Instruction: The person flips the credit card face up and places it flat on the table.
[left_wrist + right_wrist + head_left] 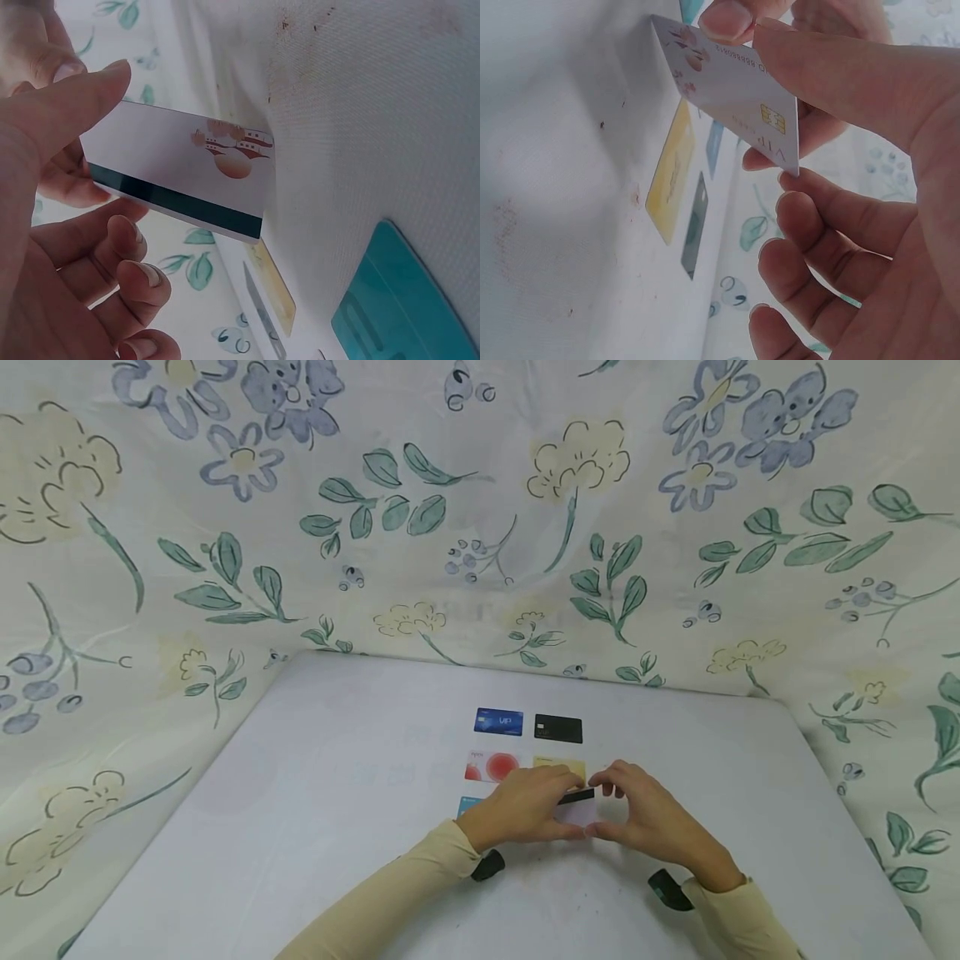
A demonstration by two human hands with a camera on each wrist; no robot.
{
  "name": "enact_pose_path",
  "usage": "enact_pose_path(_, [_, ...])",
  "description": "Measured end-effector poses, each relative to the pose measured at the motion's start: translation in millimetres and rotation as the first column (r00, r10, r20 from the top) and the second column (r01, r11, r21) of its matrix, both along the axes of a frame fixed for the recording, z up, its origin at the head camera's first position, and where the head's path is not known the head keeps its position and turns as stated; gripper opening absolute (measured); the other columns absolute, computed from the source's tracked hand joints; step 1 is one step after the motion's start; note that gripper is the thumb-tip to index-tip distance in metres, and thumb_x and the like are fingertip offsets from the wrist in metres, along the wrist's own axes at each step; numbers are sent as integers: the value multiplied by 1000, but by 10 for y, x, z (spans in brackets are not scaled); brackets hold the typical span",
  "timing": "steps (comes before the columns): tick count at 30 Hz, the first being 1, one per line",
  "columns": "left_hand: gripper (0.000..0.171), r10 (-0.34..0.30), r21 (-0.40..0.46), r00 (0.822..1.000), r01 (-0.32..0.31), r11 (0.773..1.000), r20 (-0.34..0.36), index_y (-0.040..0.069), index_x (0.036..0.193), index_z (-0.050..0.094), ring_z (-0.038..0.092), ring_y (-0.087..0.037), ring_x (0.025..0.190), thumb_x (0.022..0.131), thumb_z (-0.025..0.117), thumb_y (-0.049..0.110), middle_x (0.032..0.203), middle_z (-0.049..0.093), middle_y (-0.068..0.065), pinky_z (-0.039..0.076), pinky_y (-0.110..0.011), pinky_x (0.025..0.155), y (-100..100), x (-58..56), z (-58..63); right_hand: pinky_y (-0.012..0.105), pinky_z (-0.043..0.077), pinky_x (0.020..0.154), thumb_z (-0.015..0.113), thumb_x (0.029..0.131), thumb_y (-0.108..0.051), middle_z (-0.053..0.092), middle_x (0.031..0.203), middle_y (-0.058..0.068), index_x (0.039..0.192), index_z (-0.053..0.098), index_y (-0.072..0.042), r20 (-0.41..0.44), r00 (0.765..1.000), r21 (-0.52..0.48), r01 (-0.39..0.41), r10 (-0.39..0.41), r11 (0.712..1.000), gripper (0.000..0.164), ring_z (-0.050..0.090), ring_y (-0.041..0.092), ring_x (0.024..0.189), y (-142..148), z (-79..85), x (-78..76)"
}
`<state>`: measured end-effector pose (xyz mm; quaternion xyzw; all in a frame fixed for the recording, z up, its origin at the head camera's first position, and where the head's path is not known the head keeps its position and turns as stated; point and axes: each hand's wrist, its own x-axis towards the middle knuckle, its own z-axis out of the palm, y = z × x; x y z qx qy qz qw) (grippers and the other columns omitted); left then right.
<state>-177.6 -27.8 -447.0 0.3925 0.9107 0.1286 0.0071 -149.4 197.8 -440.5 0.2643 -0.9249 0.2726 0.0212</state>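
A pale VIP card (576, 814) is held tilted up over the table between both hands. Its back, in the left wrist view, carries a dark stripe and a reddish-brown picture; a gold chip marks the front in the right wrist view. My left hand (525, 806) pinches the card by its long edges, thumb on one and fingertips at the other. Thumb and index finger of my right hand (651, 817) also hold those edges at the right end, its other fingers loosely bent. Just beyond the hands lies a yellow card (558, 763), partly covered. A light blue card (467, 806) sticks out from under the left wrist.
Farther back on the white table (337, 777) lie a blue VIP card (498, 722) and a black card (558, 728). A white card with red circles (487, 766) is left of the yellow one. A flowered cloth (480, 527) hangs behind the table.
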Motion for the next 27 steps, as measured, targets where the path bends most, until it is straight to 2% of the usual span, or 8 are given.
enact_pose_path(11, [60,-1,8,1000,1,1000,0,21,134,64,65,-7,99,88,75,57,124,71,6,54,-18,79,-5,0,19,26,48,78,90,78,-37,58,104,-9,123,65,-13,25,1000,-17,13,-12,1000,57,53,8,97,4,10,10])
enact_pose_path(19, [61,-7,36,1000,7,999,-5,18,133,65,62,-8,97,88,74,58,126,70,5,50,-17,73,-34,11,80,28,48,79,92,76,-39,62,106,2,123,64,-12,52,999,-45,8,-6,999,61,57,21,99,14,15,13])
enact_pose_path(27, [61,-12,78,1000,11,997,12,18,134,64,61,-8,97,87,76,55,124,71,4,50,-16,73,-66,-2,115,27,48,79,93,74,-38,61,106,1,123,64,-11,102,995,-43,27,-22,999,63,56,20,100,-1,-32,-4])
